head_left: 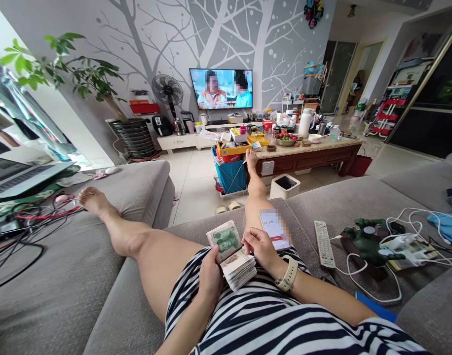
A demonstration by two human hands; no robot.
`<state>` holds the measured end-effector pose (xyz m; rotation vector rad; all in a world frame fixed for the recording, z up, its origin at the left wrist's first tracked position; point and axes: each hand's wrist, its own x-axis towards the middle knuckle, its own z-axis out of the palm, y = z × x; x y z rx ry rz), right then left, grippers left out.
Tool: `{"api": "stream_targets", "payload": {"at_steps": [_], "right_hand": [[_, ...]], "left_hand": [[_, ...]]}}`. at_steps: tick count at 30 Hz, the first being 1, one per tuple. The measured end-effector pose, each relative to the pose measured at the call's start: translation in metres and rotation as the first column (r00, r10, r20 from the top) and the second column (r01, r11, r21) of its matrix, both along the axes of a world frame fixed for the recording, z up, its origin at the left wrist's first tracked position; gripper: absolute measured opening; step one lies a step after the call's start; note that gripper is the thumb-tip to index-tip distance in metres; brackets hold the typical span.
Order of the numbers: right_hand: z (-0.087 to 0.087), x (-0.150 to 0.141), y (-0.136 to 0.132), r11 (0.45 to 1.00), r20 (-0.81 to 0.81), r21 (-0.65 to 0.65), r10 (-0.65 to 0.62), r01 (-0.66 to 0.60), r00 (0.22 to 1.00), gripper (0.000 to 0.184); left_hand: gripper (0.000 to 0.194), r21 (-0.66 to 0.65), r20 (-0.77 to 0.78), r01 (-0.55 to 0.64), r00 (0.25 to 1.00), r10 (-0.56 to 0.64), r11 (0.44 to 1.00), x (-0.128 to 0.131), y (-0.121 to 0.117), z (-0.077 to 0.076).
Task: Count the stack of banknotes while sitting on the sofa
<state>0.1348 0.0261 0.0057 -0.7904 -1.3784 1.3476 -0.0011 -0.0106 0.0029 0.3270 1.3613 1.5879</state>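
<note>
Over my lap, my left hand is closed around a thick stack of banknotes, its thumb lying on a green banknote at the top of the folded-back part. The stack is bent, with one part standing up and the other fanned toward me. Just right of it, my right hand has its fingers curled and pinched at the stack's edge; whether a note is between the fingertips is too small to tell. A phone with a lit screen rests on my right thigh, behind that hand.
A remote control, a dark green figurine and white cables lie on the sofa to the right. A laptop and tangled cords are at the left. Ahead are a white bin and a cluttered coffee table.
</note>
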Motion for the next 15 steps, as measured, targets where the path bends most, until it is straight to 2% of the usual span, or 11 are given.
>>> {"api": "stream_targets", "payload": {"at_steps": [5, 10, 15], "right_hand": [[-0.002, -0.001, 0.001, 1.0, 0.032, -0.017, -0.024, 0.025, 0.999, 0.025], [-0.007, -0.002, 0.004, 0.995, -0.018, -0.064, -0.078, 0.077, 0.997, 0.027], [-0.009, -0.002, 0.006, 0.997, 0.055, -0.01, -0.08, 0.081, 0.995, 0.025]], "left_hand": [[0.018, 0.085, -0.003, 0.08, 0.997, -0.08, 0.993, -0.002, -0.001, -0.003], [0.023, 0.197, 0.084, 0.222, 0.967, -0.242, 0.955, -0.003, -0.001, -0.009], [0.027, 0.19, 0.082, 0.24, 0.963, -0.259, 0.952, -0.004, 0.001, -0.016]]}}
